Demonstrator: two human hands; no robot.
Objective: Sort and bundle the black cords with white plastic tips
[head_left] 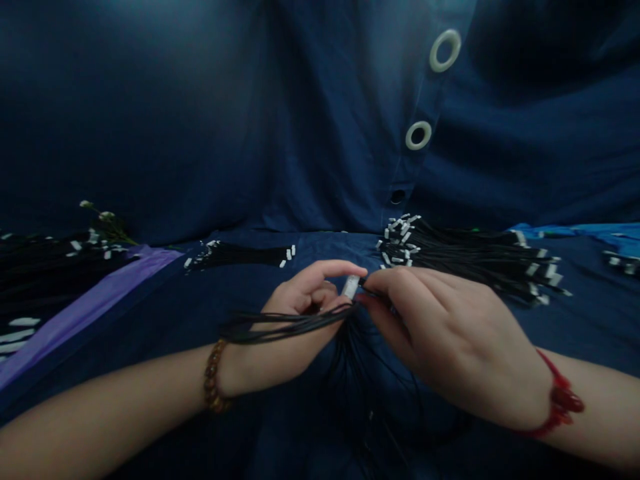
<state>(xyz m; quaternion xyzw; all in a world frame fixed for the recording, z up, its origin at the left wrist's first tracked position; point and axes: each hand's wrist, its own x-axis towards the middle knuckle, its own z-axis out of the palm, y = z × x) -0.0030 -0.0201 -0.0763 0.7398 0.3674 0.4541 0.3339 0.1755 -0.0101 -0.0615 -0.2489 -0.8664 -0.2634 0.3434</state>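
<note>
both hands meet near the front middle of the table over the dark blue cloth (280, 413). the left hand (300, 313) pinches a small white tag (351, 287) with a bundle of black cords (285, 323) draped across its wrist; the right hand (450, 333) is closed on a cord right at the tag. judging by this, the tag is being fitted on; next calls for a steady, fine pinch. finished cords (475, 260) lie behind.

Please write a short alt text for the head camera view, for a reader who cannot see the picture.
Two bare hands meet over a dark blue cloth, the left hand and right hand together pinching a small white connector on thin black wires. More bundles of black wires with white connectors lie behind the hands.
</note>
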